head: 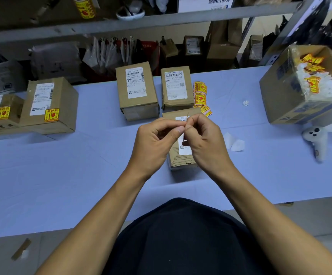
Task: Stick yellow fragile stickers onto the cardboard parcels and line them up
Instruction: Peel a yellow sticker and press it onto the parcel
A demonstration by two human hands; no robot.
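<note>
— Pale blue cloth covers the table (pixel 61 185); what's nearest?

— Both forearms reach forward from the bottom edge and meet over the middle. The left hand (pixel 153 139) and right hand (pixel 204 139) have curled fingers, fingertips pinched together on a thin sticker (pixel 186 124) seen edge-on between them.

— And under the hands?

— A small cardboard parcel (pixel 181 161), partly hidden, lying on the cloth. Just beyond it stand two more parcels side by side: the taller one (pixel 137 90) on the left, the other (pixel 177 88) on the right, neither showing a yellow sticker.

— Where are the stickers?

— A loose pile of yellow fragile stickers (pixel 200 94) lies just right of those two. At far left, two parcels already carry one each: the bigger box (pixel 50 104) and a smaller box (pixel 2 114) touching it.

— Farther right?

— An open carton (pixel 292 90) holding peeled backing and yellow scraps, with a white controller (pixel 316 139) beside it. Behind everything runs a grey shelf (pixel 121 22).
</note>
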